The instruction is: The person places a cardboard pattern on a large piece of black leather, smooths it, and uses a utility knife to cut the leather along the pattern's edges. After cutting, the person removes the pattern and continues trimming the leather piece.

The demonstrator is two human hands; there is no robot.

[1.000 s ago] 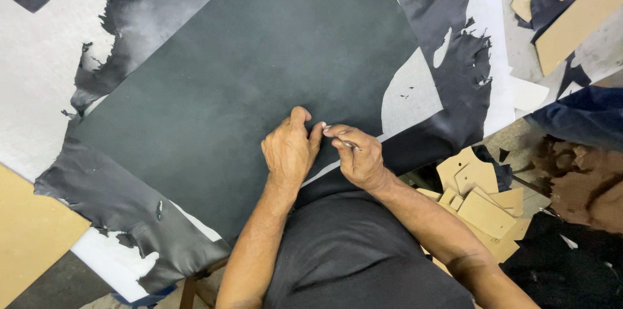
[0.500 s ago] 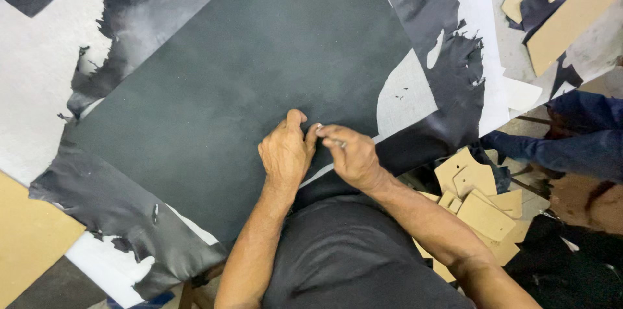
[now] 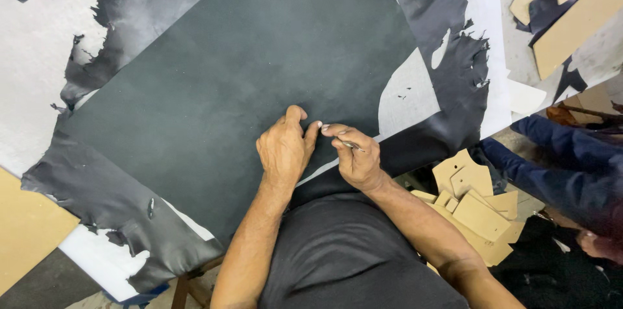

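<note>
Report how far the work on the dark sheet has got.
Done: a large dark leather sheet lies spread flat on the white table, and cut tan cardboard pieces sit stacked at the right. In hand: the left hand presses the sheet's near edge while the right hand holds a thin metal tool there. Left: no cut lines show across the sheet.

Dark grey leather sheet [image 3: 246,69], tan cardboard pieces [image 3: 480,208]

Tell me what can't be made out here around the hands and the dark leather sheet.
Head view only:
- Thin metal tool: tip hidden by right hand.
- What left hand presses on the dark leather sheet: covered by its palm.
- Sheet's top: cut off by the frame edge.
- Cardboard patterns: partly hidden by a neighbour's blue sleeve.
</note>
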